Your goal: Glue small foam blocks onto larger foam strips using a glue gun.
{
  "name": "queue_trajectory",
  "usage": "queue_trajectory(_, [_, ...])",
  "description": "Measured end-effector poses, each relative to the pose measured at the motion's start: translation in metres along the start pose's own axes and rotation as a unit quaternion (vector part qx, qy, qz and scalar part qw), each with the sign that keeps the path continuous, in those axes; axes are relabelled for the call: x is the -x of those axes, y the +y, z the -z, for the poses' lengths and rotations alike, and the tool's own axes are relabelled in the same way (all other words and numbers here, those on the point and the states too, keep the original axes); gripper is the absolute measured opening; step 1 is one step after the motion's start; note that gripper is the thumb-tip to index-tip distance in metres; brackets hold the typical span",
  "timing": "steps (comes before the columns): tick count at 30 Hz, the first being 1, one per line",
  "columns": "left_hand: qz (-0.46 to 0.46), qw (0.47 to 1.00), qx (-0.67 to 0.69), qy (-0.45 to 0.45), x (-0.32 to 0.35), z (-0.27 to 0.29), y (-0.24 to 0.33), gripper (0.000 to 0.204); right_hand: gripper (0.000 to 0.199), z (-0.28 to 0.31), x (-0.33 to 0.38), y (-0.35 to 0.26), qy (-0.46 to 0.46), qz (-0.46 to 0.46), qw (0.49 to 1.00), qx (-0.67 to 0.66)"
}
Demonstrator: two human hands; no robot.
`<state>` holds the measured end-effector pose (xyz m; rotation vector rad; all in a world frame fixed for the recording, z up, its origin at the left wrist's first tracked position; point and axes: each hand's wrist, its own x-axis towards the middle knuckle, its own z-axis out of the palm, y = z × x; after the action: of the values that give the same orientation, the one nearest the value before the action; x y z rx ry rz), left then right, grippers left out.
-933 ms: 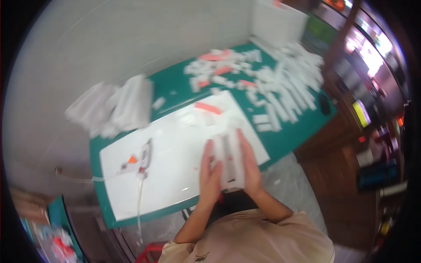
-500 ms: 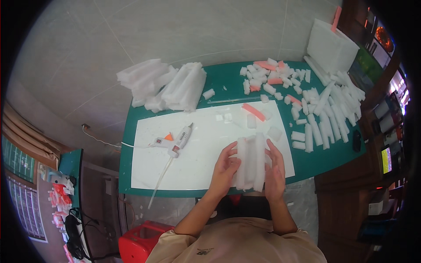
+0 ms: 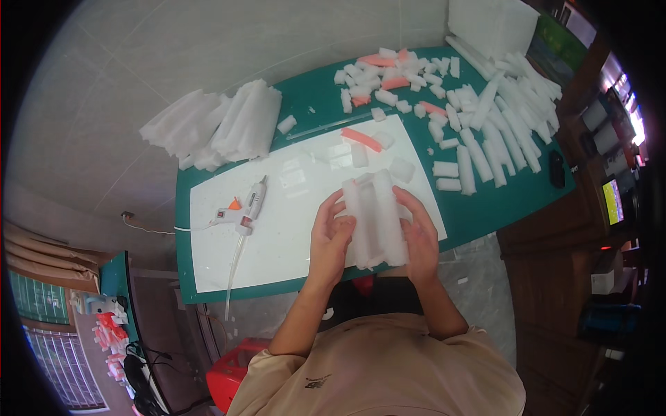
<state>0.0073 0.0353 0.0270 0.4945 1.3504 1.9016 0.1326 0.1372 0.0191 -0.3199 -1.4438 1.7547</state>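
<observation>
Between my two hands is an open, box-like frame made of white foam strips (image 3: 390, 222), held above the near right part of the white sheet. My left hand (image 3: 330, 239) closes on its left side, thumb toward the foam. On the other side, my right hand (image 3: 420, 239) presses against the right strip with curved fingers. Just beyond the frame lie a white foam block (image 3: 402, 168), another small foam piece (image 3: 359, 155) and a pink foam strip (image 3: 361, 139). A white glue gun (image 3: 252, 206) with a clear glue stick rests on the sheet to the left.
The white sheet (image 3: 284, 222) covers part of a green table (image 3: 485, 208). Larger ribbed foam pieces (image 3: 248, 121) stand at the back left. Small foam blocks (image 3: 388, 99) and long foam strips (image 3: 510, 142) fill the back right. A red stool (image 3: 229, 374) is below left.
The view has shifted, so the table sits higher and further left. Both hands still hold the foam frame, which has tilted slightly and shows more of its hollow inside.
</observation>
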Motion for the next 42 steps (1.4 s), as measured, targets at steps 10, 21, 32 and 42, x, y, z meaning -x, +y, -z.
queue_trajectory(10, [-0.013, 1.000, -0.003, -0.003, 0.001, -0.004, -0.001, 0.054, 0.043, 0.006, 0.003, 0.001, 0.029, -0.036, 0.998, 0.051])
queue_trajectory(21, [-0.050, 0.998, -0.018, 0.015, 0.005, -0.003, 0.008, 0.055, 0.046, -0.001, 0.004, 0.011, 0.052, -0.017, 0.998, 0.016])
queue_trajectory(32, [-0.112, 0.991, -0.075, -0.010, 0.010, 0.001, 0.004, 0.055, 0.052, -0.007, 0.009, 0.007, 0.042, -0.081, 0.996, -0.013])
queue_trajectory(42, [-0.114, 0.989, -0.089, -0.006, 0.007, 0.006, 0.001, 0.054, 0.050, -0.008, 0.009, 0.014, 0.019, -0.018, 0.999, 0.037])
